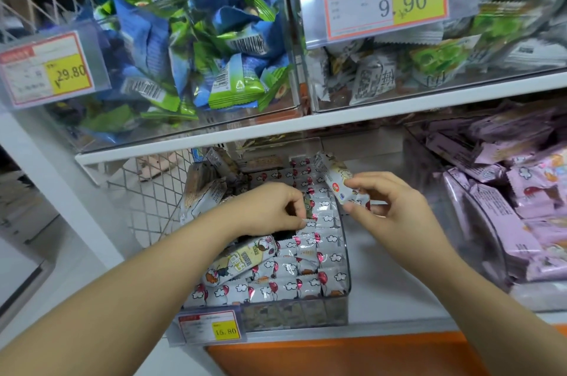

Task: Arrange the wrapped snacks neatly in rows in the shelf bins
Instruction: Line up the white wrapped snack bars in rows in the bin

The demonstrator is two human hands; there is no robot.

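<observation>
My right hand (395,207) pinches a wrapped snack (339,180) above the clear bin (345,299); left hand (270,210) pinches one in the rows. I'd slot it upright, edges lined up.

Clear bin (346,277) on lower shelf (386,289), approx. full of wrapped snacks (306,285): small silver-white packs w/ cloud & red-balloon print, lined up in rows front to back. Longer pack (237,259) lies diagonally across rows, front left. Loose packs (202,188) stand tilted at back left. Raised pack (336,180) is tilted above rows, pinched by right hand (389,207). Left hand (270,210) pinches mid-row pack (307,210).
</observation>
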